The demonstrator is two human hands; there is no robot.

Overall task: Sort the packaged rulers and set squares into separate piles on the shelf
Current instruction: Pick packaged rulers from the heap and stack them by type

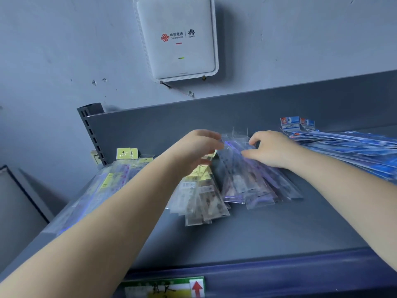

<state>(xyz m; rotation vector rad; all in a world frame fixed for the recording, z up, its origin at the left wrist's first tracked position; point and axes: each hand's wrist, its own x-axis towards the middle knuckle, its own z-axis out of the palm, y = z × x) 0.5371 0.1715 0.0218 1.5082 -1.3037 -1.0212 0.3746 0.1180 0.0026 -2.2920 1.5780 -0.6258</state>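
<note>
Four groups of packets are seen on the shelf [268,229], so the sorting is judged well advanced but unfinished. At the left end a long pile with yellow headers [107,179] is laid along the edge, partly hidden by the left forearm. Near the middle a shorter pile with yellow tags [202,198] is fanned out, and just beside it, touching or nearly so, a clear purple-tinted pile [253,183] is spread. At the right a blue pile [352,147] is stacked, well apart from the middle ones. Which piles hold rulers and which set squares cannot be told from the packaging.

The far ends of the purple-tinted packets are being worked on by both hands. The left hand [199,147] is curled with its fingertips at the packet tops; whether anything is pinched cannot be told. The right hand [270,149] is curled too, its thumb and fingers closed on the edge of a clear packet.

The shelf is of dark grey metal with a raised back panel and a slotted upright [92,134] at the left. A label strip [165,287] is fixed to its front lip. A white router [176,37] is mounted on the scuffed grey wall [53,50] behind.
</note>
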